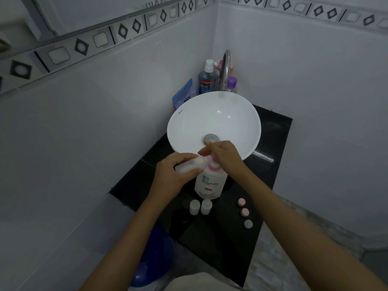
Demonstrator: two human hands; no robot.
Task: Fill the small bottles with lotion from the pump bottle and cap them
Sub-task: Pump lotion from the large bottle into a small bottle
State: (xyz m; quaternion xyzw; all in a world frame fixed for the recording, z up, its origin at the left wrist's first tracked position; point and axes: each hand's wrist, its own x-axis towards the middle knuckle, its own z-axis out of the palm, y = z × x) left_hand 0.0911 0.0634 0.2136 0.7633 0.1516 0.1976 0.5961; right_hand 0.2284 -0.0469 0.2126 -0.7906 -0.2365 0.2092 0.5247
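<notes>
A white pump bottle (210, 182) with a pink pump stands on the black counter (270, 143) in front of the basin. My right hand (225, 157) lies over the pump head and hides most of it. My left hand (174, 175) holds a small translucent bottle (189, 165) tilted on its side, its mouth by the pump spout. Two small open bottles (194, 207) (205, 206) stand upright just in front of the pump bottle. Two pink caps (241, 202) (245, 212) and a grey cap (248, 224) lie in a row to the right.
A white round basin (214, 114) fills the back of the counter, with a chrome tap (225, 68) behind it. A mouthwash bottle (206, 78), a purple-capped bottle (232, 84) and a blue pouch (183, 94) crowd the corner. A blue bucket (153, 255) sits on the floor at left.
</notes>
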